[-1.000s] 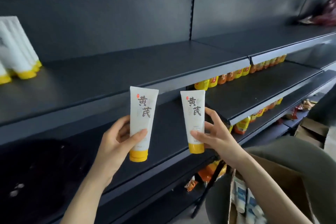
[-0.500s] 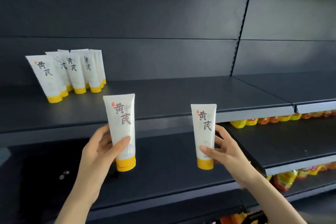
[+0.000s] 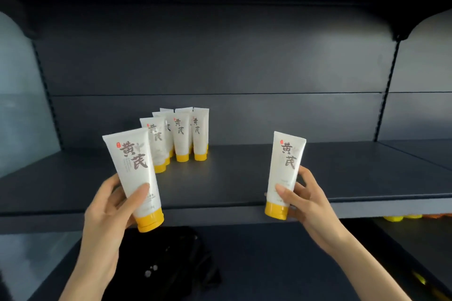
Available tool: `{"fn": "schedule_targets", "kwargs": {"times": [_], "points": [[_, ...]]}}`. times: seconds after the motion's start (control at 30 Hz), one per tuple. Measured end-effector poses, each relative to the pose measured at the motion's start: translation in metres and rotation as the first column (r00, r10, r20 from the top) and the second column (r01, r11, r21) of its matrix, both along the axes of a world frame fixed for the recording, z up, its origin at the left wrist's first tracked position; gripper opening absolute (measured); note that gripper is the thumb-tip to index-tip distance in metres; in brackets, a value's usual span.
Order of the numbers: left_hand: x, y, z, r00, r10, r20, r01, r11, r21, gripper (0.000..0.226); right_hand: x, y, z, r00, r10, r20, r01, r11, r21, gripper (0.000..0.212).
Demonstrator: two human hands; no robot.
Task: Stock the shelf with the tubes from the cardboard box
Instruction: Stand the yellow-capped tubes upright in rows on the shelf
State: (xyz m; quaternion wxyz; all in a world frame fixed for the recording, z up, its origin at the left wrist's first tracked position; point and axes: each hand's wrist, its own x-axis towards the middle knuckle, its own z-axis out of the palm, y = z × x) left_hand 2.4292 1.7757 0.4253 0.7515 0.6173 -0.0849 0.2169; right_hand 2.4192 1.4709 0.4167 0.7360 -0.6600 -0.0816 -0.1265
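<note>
Whereas half a second ago the dark shelf (image 3: 244, 178) sat across the middle of the view with the stocked tubes off at its far left, it now spreads wide and close. Its front edge runs just behind the caps of the two tubes in hand. Below it, on the lower shelf (image 3: 281, 264), a black bundle (image 3: 176, 264) lies near the left, larger in view than before.

The left hand (image 3: 110, 208) grips the left tube (image 3: 133, 168), thumb across the front and fingers curled behind, holding it cap down and tilted to the left. The right hand (image 3: 308, 200) pinches the right tube (image 3: 285, 168) between thumb and fingers, nearly upright and cap down. Both tubes are held in the air at the near edge of the shelf. The hands are farther apart than before and higher against the shelf.

The standing tubes (image 3: 181, 134) are clustered cap down on the far part of the shelf, now near the middle of the view, just behind the left tube. Of the yellow-capped goods (image 3: 401, 217) at the lower right, only a thin strip shows under the shelf edge.
</note>
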Motion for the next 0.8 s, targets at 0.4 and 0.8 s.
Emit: {"fn": "schedule_targets", "kwargs": {"times": [0.4, 0.8], "points": [[0.053, 0.106, 0.011, 0.999, -0.038, -0.032, 0.038, 0.999, 0.014, 0.044, 0.063, 0.13, 0.011, 0.998, -0.05, 0.044, 0.054, 0.994, -0.094, 0.044], [0.062, 0.136, 0.009, 0.997, -0.066, -0.029, 0.067, 0.997, 0.028, 0.062, 0.171, 0.183, 0.023, 0.974, -0.225, 0.009, 0.217, 0.925, -0.311, 0.043]]}}
